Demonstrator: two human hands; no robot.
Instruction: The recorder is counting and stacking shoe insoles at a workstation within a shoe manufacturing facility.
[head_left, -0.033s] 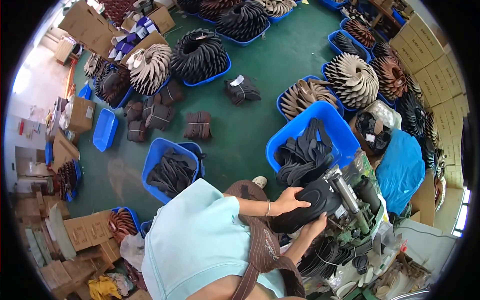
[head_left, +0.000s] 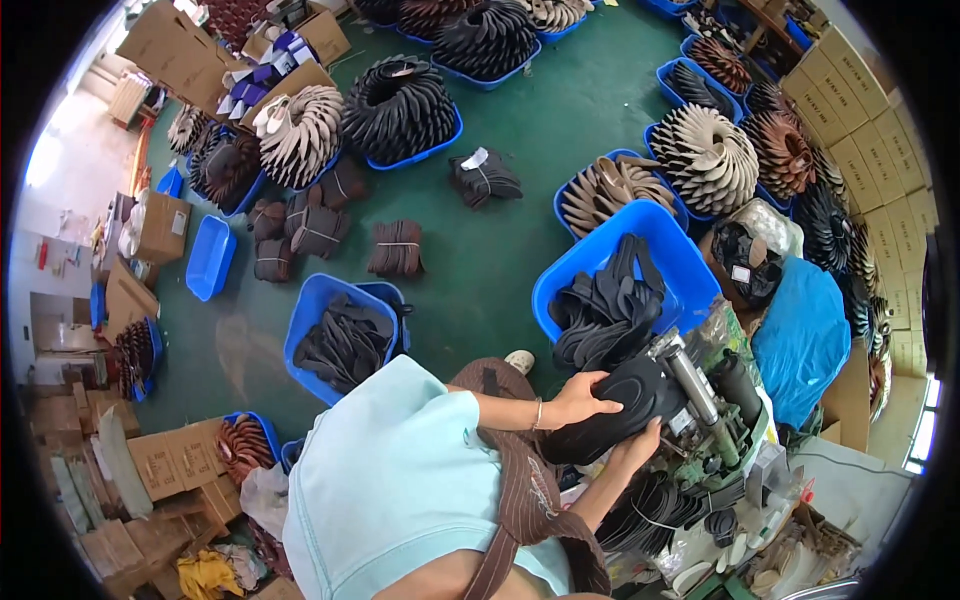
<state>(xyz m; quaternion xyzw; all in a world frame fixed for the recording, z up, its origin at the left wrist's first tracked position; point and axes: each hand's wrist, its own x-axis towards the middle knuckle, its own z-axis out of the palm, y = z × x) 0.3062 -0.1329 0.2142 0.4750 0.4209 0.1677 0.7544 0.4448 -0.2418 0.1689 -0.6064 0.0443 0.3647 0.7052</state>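
Note:
Both of my hands are on a black shoe sole [head_left: 638, 388] in front of a green machine with a metal roller [head_left: 692, 385]. My left hand [head_left: 580, 402] lies over its near left side, thumb stretched across the top and fingers curled at the edge. From below, my right hand [head_left: 634, 450] grips the opposite edge, thumb on top. Part of the sole, or another black piece under it, reaches toward my apron; I cannot tell which. Just beyond the machine, a blue tub [head_left: 690, 270] holds loose black soles [head_left: 610, 310].
Another blue tub [head_left: 310, 300] with black soles stands left of me. Tied dark bundles [head_left: 396, 248] lie on the green floor. Bins of soles in rings [head_left: 705, 160] line the far and right sides. A blue plastic bag [head_left: 800, 315] hangs right of the machine, near stacked cartons [head_left: 850, 90].
My right hand has shifted very slightly upward along the sole's edge. Otherwise the hands and the sole look the same.

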